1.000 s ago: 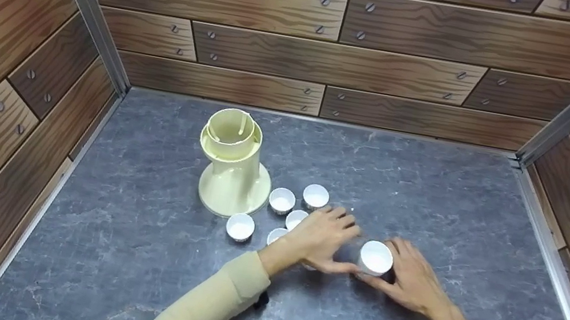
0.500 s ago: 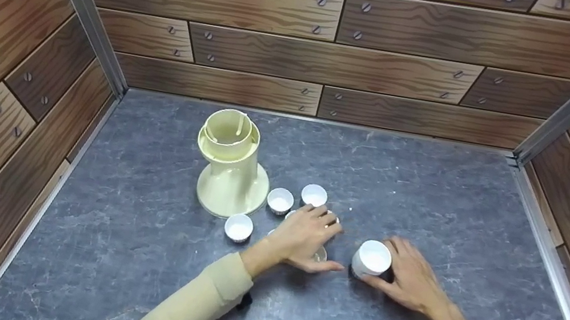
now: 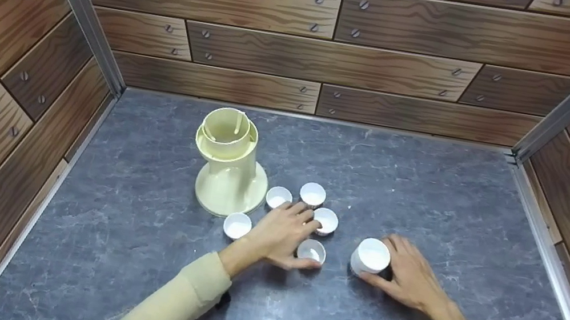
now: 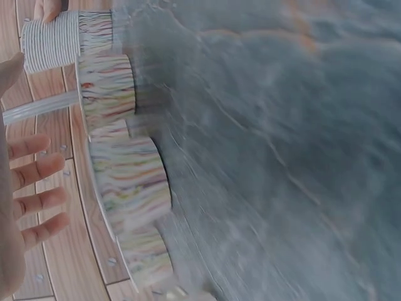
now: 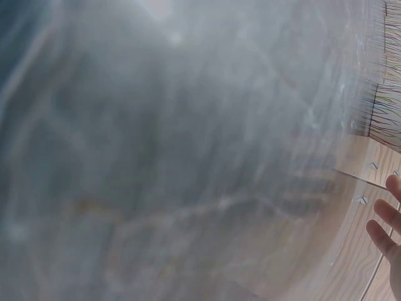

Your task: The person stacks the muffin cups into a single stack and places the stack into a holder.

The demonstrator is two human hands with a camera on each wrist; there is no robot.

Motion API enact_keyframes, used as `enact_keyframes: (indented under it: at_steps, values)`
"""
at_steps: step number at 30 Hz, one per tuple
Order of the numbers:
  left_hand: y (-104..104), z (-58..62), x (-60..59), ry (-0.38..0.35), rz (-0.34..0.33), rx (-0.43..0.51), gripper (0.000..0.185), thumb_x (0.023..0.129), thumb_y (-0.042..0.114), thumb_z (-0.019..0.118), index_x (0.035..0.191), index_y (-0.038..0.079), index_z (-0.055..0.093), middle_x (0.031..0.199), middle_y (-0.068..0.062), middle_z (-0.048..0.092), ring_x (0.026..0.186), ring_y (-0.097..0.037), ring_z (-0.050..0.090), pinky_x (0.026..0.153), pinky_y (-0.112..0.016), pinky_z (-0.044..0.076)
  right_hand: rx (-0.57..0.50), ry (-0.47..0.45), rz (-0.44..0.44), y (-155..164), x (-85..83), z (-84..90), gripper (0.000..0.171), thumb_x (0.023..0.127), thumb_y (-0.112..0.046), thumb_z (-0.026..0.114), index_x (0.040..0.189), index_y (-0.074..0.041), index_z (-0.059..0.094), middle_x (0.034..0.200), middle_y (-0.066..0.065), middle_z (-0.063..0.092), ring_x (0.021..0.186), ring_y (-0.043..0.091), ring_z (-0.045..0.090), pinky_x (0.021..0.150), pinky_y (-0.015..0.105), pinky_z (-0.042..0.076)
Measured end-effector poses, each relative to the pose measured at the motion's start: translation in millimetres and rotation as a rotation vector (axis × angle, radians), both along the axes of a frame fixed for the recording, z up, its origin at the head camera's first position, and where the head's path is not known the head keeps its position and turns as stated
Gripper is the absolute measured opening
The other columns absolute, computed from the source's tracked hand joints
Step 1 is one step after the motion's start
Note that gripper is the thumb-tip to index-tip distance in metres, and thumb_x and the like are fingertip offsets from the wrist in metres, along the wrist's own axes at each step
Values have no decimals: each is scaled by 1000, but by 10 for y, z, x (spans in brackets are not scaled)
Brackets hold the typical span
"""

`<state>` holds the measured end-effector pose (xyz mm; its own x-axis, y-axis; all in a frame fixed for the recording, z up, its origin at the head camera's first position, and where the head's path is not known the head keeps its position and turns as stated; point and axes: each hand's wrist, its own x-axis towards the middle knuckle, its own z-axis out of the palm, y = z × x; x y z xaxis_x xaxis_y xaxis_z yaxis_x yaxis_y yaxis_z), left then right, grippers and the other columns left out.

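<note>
My right hand (image 3: 408, 273) holds a short stack of white paper baking cups (image 3: 371, 255) between thumb and fingers. The stack's ribbed rims, with striped paper below, show in the left wrist view. My left hand (image 3: 278, 234) hovers among loose cups, its fingers spread and nothing between them. To its right are a cup (image 3: 311, 251) close to the thumb and another cup (image 3: 325, 222) by the fingertips. Further cups may be hidden under this hand. Colourful stripes mark the side of a cup (image 4: 131, 182) in the left wrist view.
A cream plastic stand (image 3: 231, 188) with a flared base and tubular top rises behind the left hand. Around it sit single cups: one at front (image 3: 237, 226), one beside the base (image 3: 278, 198), one farther right (image 3: 313, 194). Wood-patterned walls enclose the dark marbled table (image 3: 140, 263).
My left hand has moved left, away from the stack and over the loose cups, uncovering two cups on its right. My right hand stays almost in place with the stack.
</note>
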<state>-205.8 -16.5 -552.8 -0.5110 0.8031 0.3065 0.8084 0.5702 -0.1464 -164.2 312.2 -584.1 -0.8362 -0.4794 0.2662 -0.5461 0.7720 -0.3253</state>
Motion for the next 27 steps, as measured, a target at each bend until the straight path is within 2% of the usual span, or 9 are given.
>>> enact_keyframes:
  at_steps: [4,12,24,27]
  values:
    - [-73,-5,13,12,12,-13,78,87,84,39,115,15,63,106,-5,60,98,-24,55,75,-37,45,-5,-2,-2,-2,-1,2,70,82,-66,74,122,-10,63,111,1,55,103,23,54,87,48,46]
    - [-172,21,28,14,19,-5,77,84,84,46,113,15,63,102,-5,58,95,-25,55,74,-39,45,1,-2,-6,-6,-2,-1,72,82,-68,73,123,-9,63,112,2,56,105,25,55,90,50,46]
    - [-336,41,51,22,52,-29,86,82,88,41,122,15,62,106,-4,58,94,-24,52,77,-38,45,9,-9,-12,2,0,-15,73,82,-68,72,123,-9,63,112,2,56,106,25,55,91,51,46]
    - [-378,34,54,27,58,-24,87,81,88,45,123,14,62,105,-5,58,93,-24,53,76,-38,45,12,-7,-11,5,-2,-11,74,82,-68,72,124,-8,62,113,3,56,106,26,55,92,51,46]
